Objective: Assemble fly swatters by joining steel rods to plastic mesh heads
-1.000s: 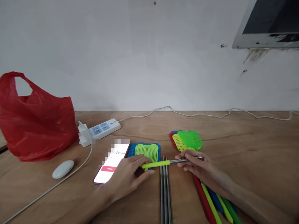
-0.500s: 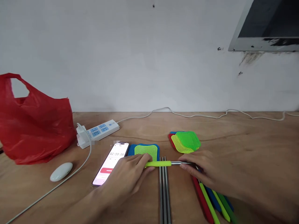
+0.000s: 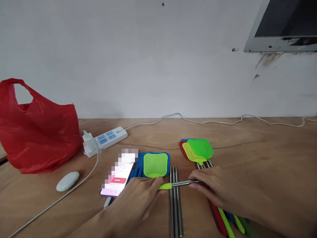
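My left hand (image 3: 140,198) is closed around a yellow-green fly swatter handle (image 3: 165,186). From that handle a metal rod (image 3: 182,183) runs to the right, and my right hand (image 3: 214,185) pinches its far end. Beneath the rod lie several loose metal rods (image 3: 175,205), side by side. Just beyond my left hand are swatter heads, a yellow-green one (image 3: 155,164) on top of blue ones (image 3: 140,160). Past my right hand, a green swatter head (image 3: 201,148) overlaps yellow-green, red and blue ones. Coloured handles (image 3: 218,219) show partly under my right forearm.
A lit phone (image 3: 119,180), partly pixelated, lies left of the blue heads. Further left are a white power strip (image 3: 109,137), a white oval object (image 3: 67,181) with a cable nearby, and a red plastic bag (image 3: 42,132). A thin white cable (image 3: 208,122) runs along the wall.
Both hands have come slightly nearer to me with the handle and rod. Less of the yellow-green handle shows beside my left hand, and more bare metal shows between the hands.
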Demonstrator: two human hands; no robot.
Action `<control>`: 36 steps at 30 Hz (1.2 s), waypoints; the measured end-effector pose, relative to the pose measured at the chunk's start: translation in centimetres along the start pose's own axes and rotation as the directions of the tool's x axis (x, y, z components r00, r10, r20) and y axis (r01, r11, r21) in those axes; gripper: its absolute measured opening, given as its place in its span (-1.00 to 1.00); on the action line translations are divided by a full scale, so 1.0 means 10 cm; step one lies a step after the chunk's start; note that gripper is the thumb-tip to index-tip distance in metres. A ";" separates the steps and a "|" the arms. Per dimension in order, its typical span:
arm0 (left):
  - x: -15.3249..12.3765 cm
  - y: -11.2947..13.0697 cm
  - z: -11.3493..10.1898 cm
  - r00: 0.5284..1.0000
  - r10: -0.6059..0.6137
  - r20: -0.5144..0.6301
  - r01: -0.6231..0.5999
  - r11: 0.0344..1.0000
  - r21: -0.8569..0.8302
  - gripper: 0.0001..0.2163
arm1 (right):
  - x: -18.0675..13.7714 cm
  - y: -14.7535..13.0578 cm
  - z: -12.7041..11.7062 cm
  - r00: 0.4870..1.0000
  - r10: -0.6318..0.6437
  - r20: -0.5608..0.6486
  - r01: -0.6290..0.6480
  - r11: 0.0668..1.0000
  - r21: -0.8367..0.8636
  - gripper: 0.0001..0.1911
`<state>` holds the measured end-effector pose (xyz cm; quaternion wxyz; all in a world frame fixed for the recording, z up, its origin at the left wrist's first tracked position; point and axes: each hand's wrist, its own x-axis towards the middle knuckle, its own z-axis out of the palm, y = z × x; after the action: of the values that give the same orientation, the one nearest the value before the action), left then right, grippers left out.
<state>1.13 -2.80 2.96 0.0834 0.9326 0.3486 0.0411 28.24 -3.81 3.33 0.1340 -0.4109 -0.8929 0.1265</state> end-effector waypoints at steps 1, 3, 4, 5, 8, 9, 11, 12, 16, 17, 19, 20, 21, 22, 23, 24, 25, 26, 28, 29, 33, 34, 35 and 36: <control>-0.01 -0.01 -0.01 1.000 -0.008 0.005 0.008 1.000 0.006 -0.83 | -0.01 0.02 -0.01 1.000 -0.001 0.009 0.001 1.000 -0.012 -0.72; -0.04 -0.02 -0.01 1.000 -0.001 0.007 0.001 1.000 0.018 -0.82 | -0.02 0.03 -0.02 1.000 -0.021 0.004 0.021 0.999 -0.046 -0.72; -0.04 -0.02 -0.01 1.000 0.006 0.006 -0.006 1.000 0.026 -0.81 | -0.03 0.02 -0.02 0.999 -0.034 -0.007 0.034 0.997 -0.063 -0.73; -0.04 -0.01 -0.01 1.000 0.015 0.003 -0.015 0.999 0.035 -0.80 | -0.03 0.00 -0.01 0.999 -0.047 -0.017 0.045 0.996 -0.076 -0.74; -0.03 0.04 -0.01 0.999 0.041 -0.007 -0.040 0.997 0.059 -0.79 | -0.02 -0.07 0.03 0.996 -0.084 -0.031 0.081 0.992 -0.102 -0.75; -0.02 0.05 -0.01 0.999 0.049 -0.009 -0.049 0.997 0.062 -0.79 | -0.02 -0.09 0.04 0.995 -0.094 -0.038 0.090 0.991 -0.104 -0.75; 0.00 0.07 -0.01 0.998 0.069 -0.009 -0.068 0.996 0.051 -0.79 | -0.02 -0.12 0.04 0.991 -0.114 -0.063 0.106 0.988 -0.112 -0.76; 0.00 0.08 0.00 0.997 0.076 -0.009 -0.075 0.996 0.041 -0.79 | -0.01 -0.12 0.04 0.990 -0.121 -0.077 0.111 0.987 -0.119 -0.76; 0.00 0.07 0.00 0.997 0.082 0.012 -0.082 0.996 0.026 -0.79 | -0.03 -0.07 0.02 0.987 -0.127 -0.097 0.110 0.980 -0.167 -0.71; 0.00 0.07 0.00 0.997 0.080 0.018 -0.080 0.996 0.031 -0.80 | -0.04 -0.05 0.03 0.988 -0.126 -0.094 0.107 0.977 -0.182 -0.69; 0.01 0.07 0.00 0.997 0.077 0.025 -0.078 0.996 0.035 -0.81 | -0.05 -0.02 0.04 0.986 -0.133 -0.097 0.109 0.968 -0.225 -0.64; 0.01 0.07 0.00 0.997 0.074 0.021 -0.075 0.997 0.033 -0.81 | -0.05 -0.01 0.05 0.984 -0.146 -0.105 0.117 0.962 -0.248 -0.62; 0.02 0.07 0.00 0.997 0.072 0.015 -0.072 0.997 0.031 -0.81 | -0.05 -0.01 0.06 0.980 -0.163 -0.114 0.128 0.955 -0.268 -0.60; 0.03 0.08 0.01 0.997 0.073 0.008 -0.073 0.997 0.030 -0.80 | -0.04 -0.03 0.06 0.976 -0.181 -0.124 0.141 0.949 -0.283 -0.59; 0.04 0.08 0.01 0.997 0.071 -0.001 -0.071 0.997 0.036 -0.78 | -0.04 -0.04 0.05 0.971 -0.198 -0.132 0.153 0.943 -0.295 -0.59; 0.04 0.08 0.02 0.997 0.071 -0.009 -0.071 0.997 0.043 -0.75 | -0.03 -0.06 0.04 0.968 -0.213 -0.136 0.164 0.939 -0.301 -0.59; 0.04 0.07 0.03 0.997 0.074 -0.016 -0.073 0.996 0.053 -0.73 | -0.03 -0.07 0.03 0.965 -0.224 -0.138 0.175 0.937 -0.302 -0.59; 0.03 0.06 0.03 0.996 0.080 -0.025 -0.078 0.995 0.065 -0.70 | -0.03 -0.07 0.01 0.963 -0.231 -0.138 0.182 0.937 -0.298 -0.59; 0.00 0.01 0.02 0.995 0.082 -0.054 -0.076 0.992 0.097 -0.66 | -0.05 -0.01 -0.04 0.966 -0.214 -0.146 0.170 0.948 -0.269 -0.61; -0.03 -0.03 0.01 0.994 0.079 -0.074 -0.070 0.991 0.114 -0.65 | -0.07 0.05 -0.06 0.968 -0.194 -0.157 0.153 0.958 -0.243 -0.62; -0.20 -0.21 -0.07 0.993 0.012 -0.118 0.002 0.993 0.116 -0.62 | -0.16 0.34 -0.07 0.977 -0.030 -0.210 0.008 0.995 -0.104 -0.74; -0.23 -0.25 -0.08 0.995 0.012 -0.103 -0.003 0.996 0.088 -0.62 | -0.18 0.38 -0.06 0.981 -0.021 -0.194 0.007 0.997 -0.073 -0.72; -0.27 -0.28 -0.09 0.996 0.010 -0.086 -0.005 0.998 0.055 -0.62 | -0.20 0.41 -0.05 0.985 -0.013 -0.171 0.005 0.999 -0.050 -0.72; -0.30 -0.30 -0.09 0.997 0.008 -0.072 -0.006 1.000 0.028 -0.62 | -0.21 0.42 -0.04 0.989 -0.002 -0.147 -0.003 1.000 -0.031 -0.71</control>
<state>-3.15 -2.45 3.22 0.0576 0.9328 0.3489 0.0701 32.60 -2.74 1.98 0.1931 -0.4213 -0.8823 0.0820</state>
